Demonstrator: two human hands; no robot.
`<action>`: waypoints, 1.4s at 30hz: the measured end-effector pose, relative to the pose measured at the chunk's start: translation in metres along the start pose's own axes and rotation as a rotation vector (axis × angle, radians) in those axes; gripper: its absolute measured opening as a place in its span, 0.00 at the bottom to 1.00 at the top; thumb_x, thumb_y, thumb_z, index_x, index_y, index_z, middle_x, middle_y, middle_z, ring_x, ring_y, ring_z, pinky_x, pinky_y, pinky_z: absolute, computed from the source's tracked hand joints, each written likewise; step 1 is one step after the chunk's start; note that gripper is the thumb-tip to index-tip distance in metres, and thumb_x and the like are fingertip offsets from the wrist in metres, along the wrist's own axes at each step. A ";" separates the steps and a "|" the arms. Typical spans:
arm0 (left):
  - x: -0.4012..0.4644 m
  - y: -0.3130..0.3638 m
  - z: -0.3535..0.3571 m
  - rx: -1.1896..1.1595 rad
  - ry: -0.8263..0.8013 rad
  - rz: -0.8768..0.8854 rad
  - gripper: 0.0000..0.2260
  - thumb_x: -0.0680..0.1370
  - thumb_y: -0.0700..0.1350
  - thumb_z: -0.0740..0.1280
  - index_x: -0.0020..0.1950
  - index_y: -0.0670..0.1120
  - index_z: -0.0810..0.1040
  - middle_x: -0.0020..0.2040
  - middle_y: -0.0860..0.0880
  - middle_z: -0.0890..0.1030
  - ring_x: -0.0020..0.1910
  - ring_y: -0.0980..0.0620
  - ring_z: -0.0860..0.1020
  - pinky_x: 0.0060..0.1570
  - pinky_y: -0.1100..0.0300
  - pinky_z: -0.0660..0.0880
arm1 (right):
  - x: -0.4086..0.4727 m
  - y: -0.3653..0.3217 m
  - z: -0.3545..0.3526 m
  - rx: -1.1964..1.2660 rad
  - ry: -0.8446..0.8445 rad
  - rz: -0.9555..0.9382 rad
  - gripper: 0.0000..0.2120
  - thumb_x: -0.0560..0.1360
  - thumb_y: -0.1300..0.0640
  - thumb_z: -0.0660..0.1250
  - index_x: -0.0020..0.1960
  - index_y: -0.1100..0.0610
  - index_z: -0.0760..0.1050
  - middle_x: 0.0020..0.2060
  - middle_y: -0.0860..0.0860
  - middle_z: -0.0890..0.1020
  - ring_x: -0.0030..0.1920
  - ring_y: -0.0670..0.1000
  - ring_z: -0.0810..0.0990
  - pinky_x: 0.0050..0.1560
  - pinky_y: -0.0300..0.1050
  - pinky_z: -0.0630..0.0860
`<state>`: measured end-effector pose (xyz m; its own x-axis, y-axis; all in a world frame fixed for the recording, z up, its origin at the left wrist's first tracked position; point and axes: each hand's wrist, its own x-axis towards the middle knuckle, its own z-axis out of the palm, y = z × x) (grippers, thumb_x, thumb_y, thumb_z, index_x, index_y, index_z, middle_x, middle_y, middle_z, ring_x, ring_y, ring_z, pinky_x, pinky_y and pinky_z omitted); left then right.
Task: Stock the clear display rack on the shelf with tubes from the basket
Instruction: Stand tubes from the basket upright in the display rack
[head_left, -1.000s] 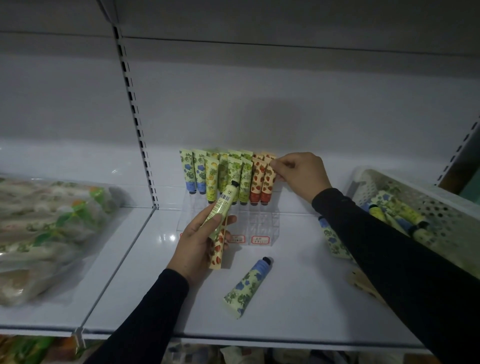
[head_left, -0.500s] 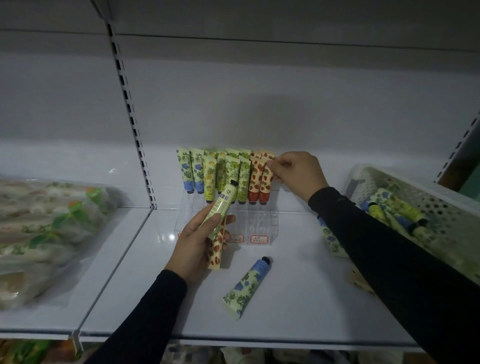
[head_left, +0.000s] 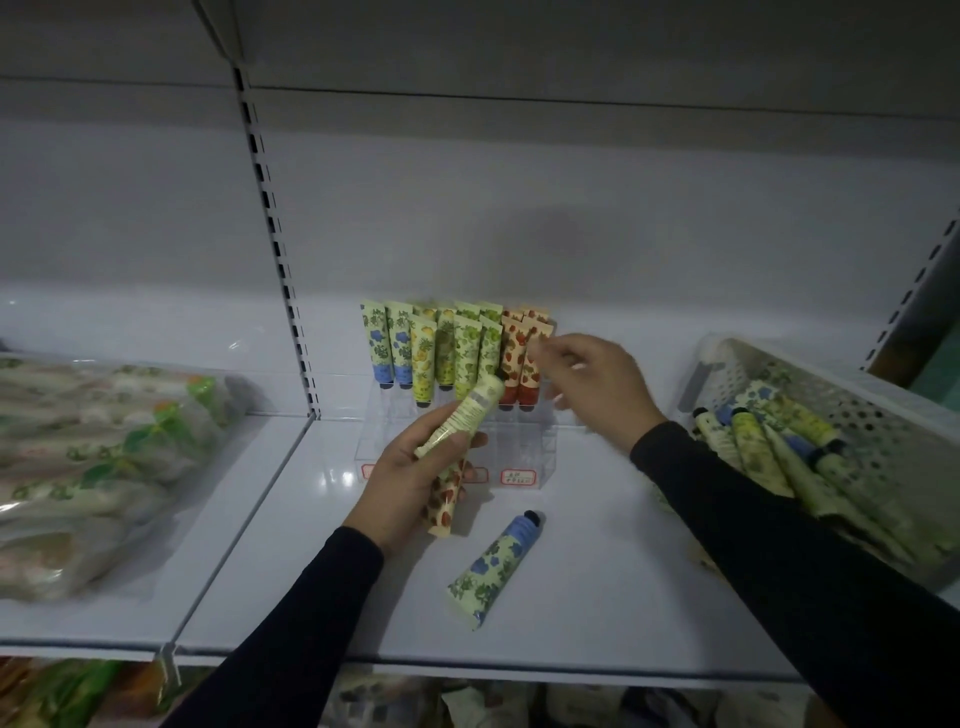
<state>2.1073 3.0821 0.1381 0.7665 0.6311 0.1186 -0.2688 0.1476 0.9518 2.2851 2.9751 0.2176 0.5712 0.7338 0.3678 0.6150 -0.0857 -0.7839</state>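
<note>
A clear display rack (head_left: 524, 441) stands at the back of the white shelf (head_left: 597, 587), its back rows filled with several upright tubes (head_left: 452, 348) in blue, yellow, green and red prints. My left hand (head_left: 410, 478) grips two tubes in front of the rack: a pale green tube (head_left: 465, 415) pointing up and a red-patterned tube (head_left: 444, 501) pointing down. My right hand (head_left: 597, 384), blurred, hovers just right of the red tubes with fingers loosely curled and nothing in it. A blue-flowered tube (head_left: 496, 566) lies loose on the shelf. The white perforated basket (head_left: 883, 410) at right holds several tubes.
A clear bag of packaged goods (head_left: 98, 457) fills the left shelf bay. A slotted upright (head_left: 280, 270) divides the two bays. Another tube lies partly hidden behind my right sleeve near the basket. More goods show on the shelf below.
My right hand has let go of the red tube in the rack and drawn back toward me. My left hand has lifted its two tubes slightly closer to the rack.
</note>
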 end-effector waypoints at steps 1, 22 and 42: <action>-0.001 0.002 0.002 0.045 -0.011 0.008 0.19 0.73 0.46 0.70 0.64 0.53 0.79 0.56 0.41 0.84 0.41 0.48 0.81 0.39 0.57 0.77 | -0.005 -0.003 0.004 0.032 -0.130 0.041 0.16 0.77 0.41 0.64 0.51 0.52 0.80 0.42 0.45 0.82 0.37 0.43 0.82 0.37 0.37 0.78; -0.006 0.017 0.004 0.256 0.094 -0.011 0.14 0.81 0.49 0.65 0.67 0.59 0.74 0.52 0.49 0.85 0.43 0.49 0.83 0.41 0.54 0.77 | -0.029 0.000 0.015 -0.024 -0.381 -0.035 0.05 0.78 0.55 0.66 0.52 0.55 0.78 0.43 0.51 0.83 0.44 0.47 0.82 0.50 0.45 0.79; -0.007 0.014 0.002 0.359 0.034 0.018 0.15 0.73 0.41 0.75 0.57 0.50 0.76 0.41 0.46 0.80 0.32 0.52 0.76 0.34 0.56 0.75 | -0.014 -0.010 0.025 0.450 -0.289 0.213 0.19 0.78 0.56 0.67 0.67 0.60 0.70 0.55 0.61 0.82 0.48 0.57 0.85 0.47 0.45 0.83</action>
<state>2.0991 3.0786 0.1515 0.7420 0.6572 0.1323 -0.0551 -0.1369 0.9891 2.2577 2.9820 0.2076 0.4465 0.8915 0.0762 0.1742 -0.0031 -0.9847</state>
